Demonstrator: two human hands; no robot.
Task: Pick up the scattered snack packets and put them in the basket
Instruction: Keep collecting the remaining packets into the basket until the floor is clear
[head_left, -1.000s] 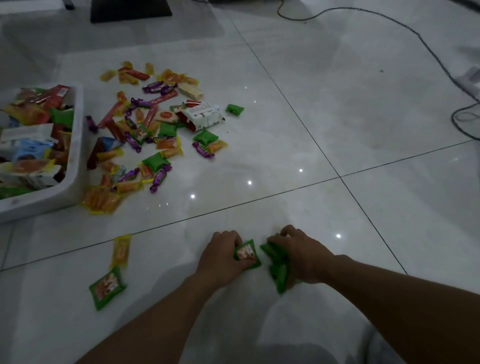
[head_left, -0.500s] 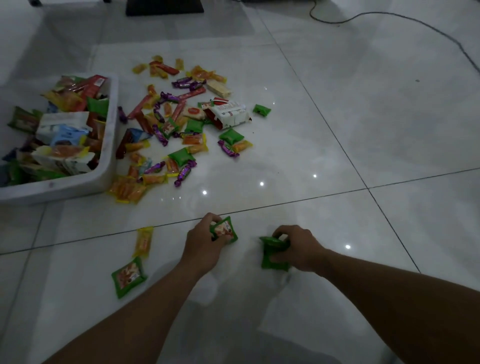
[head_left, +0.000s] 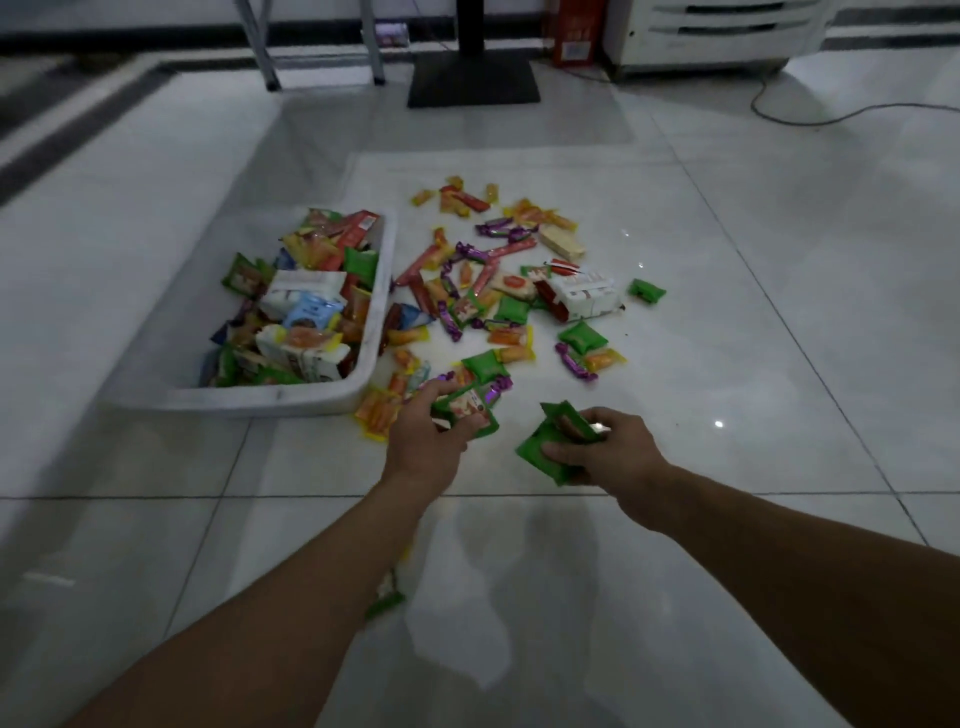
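The left hand (head_left: 426, 444) curls round one green snack packet (head_left: 470, 410) whose face carries a pale picture panel. The right hand (head_left: 610, 452) grips a bunch of plain green packets (head_left: 543, 441), two or perhaps three, since they overlap too much to count. Both hands hover side by side over the white tiled floor (head_left: 727, 364), not touching. At ten o'clock from them lies the white basket (head_left: 280, 401), heaped with packets and pale cartons, and the left hand is near its right-hand front corner. From twelve to one o'clock spreads the scattered pile (head_left: 483, 291): orange sachets, red sticks, purple twist-wrapped sweets (head_left: 574, 364), green pillow packs (head_left: 583, 338) and a white-and-red carton (head_left: 584, 293), with a lone green packet (head_left: 647, 291) at its three o'clock. Every label is too blurred to read. A half-hidden green packet (head_left: 385, 605) peeks out at six o'clock, under the left forearm. Far off at twelve o'clock stand a black pedestal base (head_left: 472, 83) and a white cabinet (head_left: 717, 31).
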